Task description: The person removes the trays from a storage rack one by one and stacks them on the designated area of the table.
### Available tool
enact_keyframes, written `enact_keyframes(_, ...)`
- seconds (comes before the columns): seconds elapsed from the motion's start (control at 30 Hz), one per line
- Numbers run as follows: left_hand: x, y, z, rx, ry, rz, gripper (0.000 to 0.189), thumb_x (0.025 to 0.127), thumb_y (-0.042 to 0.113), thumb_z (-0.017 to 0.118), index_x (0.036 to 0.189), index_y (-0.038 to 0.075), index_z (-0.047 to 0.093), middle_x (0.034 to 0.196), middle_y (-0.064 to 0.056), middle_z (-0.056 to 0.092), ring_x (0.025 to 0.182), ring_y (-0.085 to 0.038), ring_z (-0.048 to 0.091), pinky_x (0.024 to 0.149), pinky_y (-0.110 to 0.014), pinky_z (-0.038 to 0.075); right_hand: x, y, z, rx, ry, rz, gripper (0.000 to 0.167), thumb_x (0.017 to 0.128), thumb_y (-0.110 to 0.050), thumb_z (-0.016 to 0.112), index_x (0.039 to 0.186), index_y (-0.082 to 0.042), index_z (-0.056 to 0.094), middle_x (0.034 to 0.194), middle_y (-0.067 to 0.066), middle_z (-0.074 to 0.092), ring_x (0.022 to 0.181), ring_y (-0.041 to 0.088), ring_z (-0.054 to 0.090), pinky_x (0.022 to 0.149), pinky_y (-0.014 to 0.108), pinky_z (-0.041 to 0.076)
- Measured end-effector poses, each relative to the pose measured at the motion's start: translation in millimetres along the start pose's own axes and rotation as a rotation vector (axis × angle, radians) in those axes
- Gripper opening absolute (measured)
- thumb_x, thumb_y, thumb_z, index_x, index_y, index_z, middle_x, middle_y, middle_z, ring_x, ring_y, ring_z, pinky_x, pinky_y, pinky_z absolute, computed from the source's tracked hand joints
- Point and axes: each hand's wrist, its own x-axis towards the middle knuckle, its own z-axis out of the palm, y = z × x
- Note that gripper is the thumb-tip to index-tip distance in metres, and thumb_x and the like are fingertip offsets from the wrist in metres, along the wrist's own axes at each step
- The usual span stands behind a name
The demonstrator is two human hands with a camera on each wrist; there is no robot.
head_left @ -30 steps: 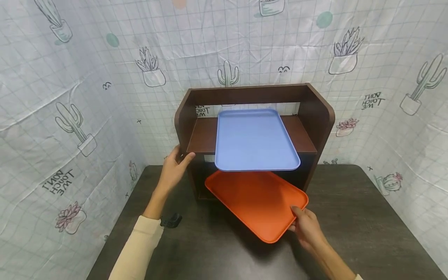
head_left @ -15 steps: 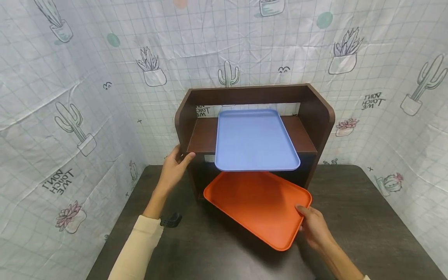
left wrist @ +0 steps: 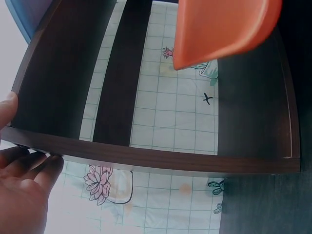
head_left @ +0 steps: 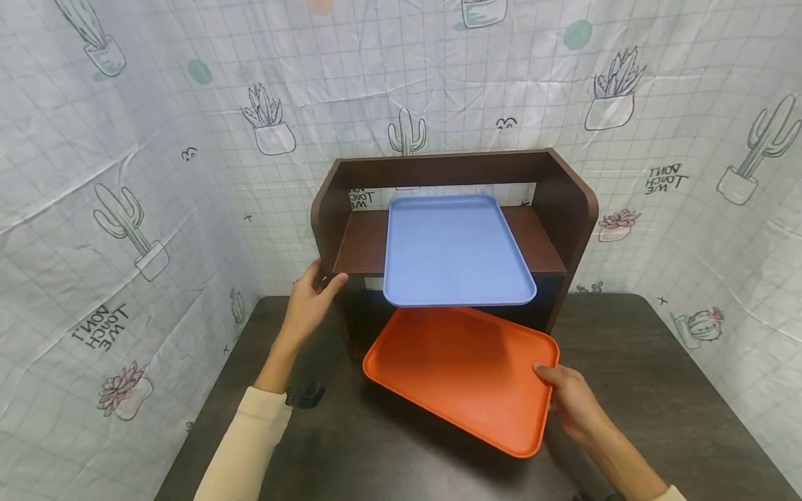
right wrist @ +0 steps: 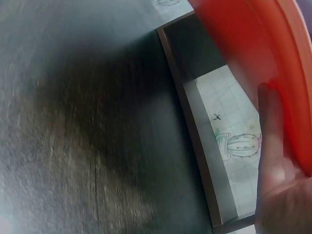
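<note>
A dark brown two-level shelf stands on the table. Its left side panel is gripped by my left hand, the thumb at the front and the fingers on the outer side; the left wrist view shows this hand at the panel's edge. An orange tray slants out from the lower level, its back part hidden beneath a light blue tray. My right hand holds the orange tray's right edge, thumb on top. From below, in the right wrist view, straight fingers of that hand support the underside.
The blue tray lies on the upper level and juts past the shelf's front. A dark wood table carries the shelf. Behind and at both sides hangs a white checked cloth with plant drawings. A black wrist strap shows by the left forearm.
The orange tray has turned and shifted rightward and a little toward me, with my right hand moving along with it. My left hand, the shelf and the blue tray have stayed put.
</note>
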Motion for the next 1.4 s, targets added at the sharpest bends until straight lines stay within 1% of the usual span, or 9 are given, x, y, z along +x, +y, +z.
enact_keyframes(0.1, -0.9, -0.3, -0.1, 0.005, 0.004, 0.006, 0.065, 0.103, 0.034, 0.073, 0.158, 0.009, 0.048, 0.159, -0.017, 0.054, 0.148, -0.035, 0.054, 0.119, -0.048, 0.049, 0.9, -1, -6, -0.022, -0.055, 0.002, 0.025, 0.116, -0.023, 0.046, 0.106, -0.012, 0.066, 0.083, -0.006, 0.078, 0.075, 0.009, 0.076, 0.069, 0.03, 0.066)
enact_keyframes(0.23, -1.6, -0.9, -0.3, 0.004, 0.004, 0.012, 0.066, 0.103, 0.035, 0.073, 0.158, 0.008, 0.048, 0.159, -0.019, 0.054, 0.148, -0.036, 0.054, 0.12, -0.048, 0.049, 1.8, -2, -10, 0.0, -0.144, 0.009, 0.026, 0.117, -0.024, 0.043, 0.113, -0.013, 0.065, 0.092, -0.005, 0.08, 0.084, 0.011, 0.079, 0.076, 0.032, 0.068)
enact_keyframes(0.3, -1.2, -0.9, -0.2, 0.0, 0.007, 0.013, 0.066, 0.103, 0.036, 0.073, 0.158, 0.009, 0.048, 0.158, -0.018, 0.055, 0.148, -0.035, 0.054, 0.12, -0.048, 0.049, 2.3, -2, -11, 0.008, -0.163, 0.008, 0.025, 0.117, -0.024, 0.042, 0.116, -0.013, 0.065, 0.095, -0.004, 0.081, 0.088, 0.012, 0.079, 0.079, 0.034, 0.068)
enact_keyframes(0.53, 0.0, -2.5, -0.8, -0.007, 0.007, 0.006, 0.065, 0.103, 0.035, 0.073, 0.157, 0.008, 0.049, 0.158, -0.017, 0.055, 0.148, -0.034, 0.054, 0.12, -0.047, 0.049, 3.7, -5, -13, -0.052, -0.096, 0.04, 0.027, 0.116, -0.031, 0.045, 0.121, -0.01, 0.061, 0.095, -0.005, 0.079, 0.088, 0.014, 0.078, 0.08, 0.036, 0.068)
enact_keyframes(0.7, 0.0, -1.3, -0.4, -0.012, 0.014, -0.006, 0.067, 0.103, 0.033, 0.074, 0.158, 0.006, 0.047, 0.159, -0.02, 0.053, 0.148, -0.036, 0.053, 0.12, -0.047, 0.049, 4.6, -7, -11, -0.101, -0.048, 0.092, 0.039, 0.115, -0.036, 0.048, 0.134, -0.002, 0.05, 0.095, -0.004, 0.078, 0.088, 0.016, 0.078, 0.081, 0.039, 0.068)
enact_keyframes(0.8, 0.0, -0.1, -0.4, -0.019, 0.015, -0.012, 0.067, 0.103, 0.032, 0.074, 0.158, 0.005, 0.047, 0.16, -0.021, 0.052, 0.149, -0.036, 0.053, 0.121, -0.047, 0.048, 4.8, -7, -10, -0.129, -0.06, 0.109, 0.048, 0.115, -0.037, 0.049, 0.14, 0.002, 0.043, 0.095, -0.003, 0.077, 0.087, 0.018, 0.079, 0.082, 0.04, 0.069)
enact_keyframes(0.93, -0.3, -0.1, -0.2, -0.035, 0.009, -0.012, 0.067, 0.103, 0.032, 0.074, 0.158, 0.006, 0.047, 0.16, -0.02, 0.052, 0.149, -0.036, 0.053, 0.121, -0.046, 0.048, 4.7, -1, -11, -0.14, -0.106, 0.115, 0.043, 0.115, -0.036, 0.049, 0.135, 0.002, 0.045, 0.094, -0.004, 0.077, 0.086, 0.017, 0.078, 0.081, 0.039, 0.068)
enact_keyframes(1.03, -0.2, -0.7, 0.2, -0.037, 0.005, -0.006, 0.068, 0.102, 0.032, 0.075, 0.158, 0.007, 0.047, 0.16, -0.019, 0.053, 0.148, -0.035, 0.053, 0.121, -0.047, 0.048, 4.4, 4, -11, -0.115, -0.108, 0.135, 0.04, 0.115, -0.036, 0.049, 0.133, -0.001, 0.047, 0.095, -0.004, 0.076, 0.086, 0.015, 0.077, 0.081, 0.038, 0.068)
enact_keyframes(1.4, 0.8, -2.3, -0.5, -0.034, 0.002, 0.004, 0.064, 0.103, 0.031, 0.074, 0.157, 0.007, 0.049, 0.158, -0.018, 0.054, 0.148, -0.035, 0.053, 0.12, -0.047, 0.048, 2.6, 17, -13, -0.054, -0.128, 0.192, 0.043, 0.114, -0.035, 0.05, 0.139, -0.001, 0.043, 0.1, -0.004, 0.077, 0.09, 0.016, 0.078, 0.084, 0.039, 0.068)
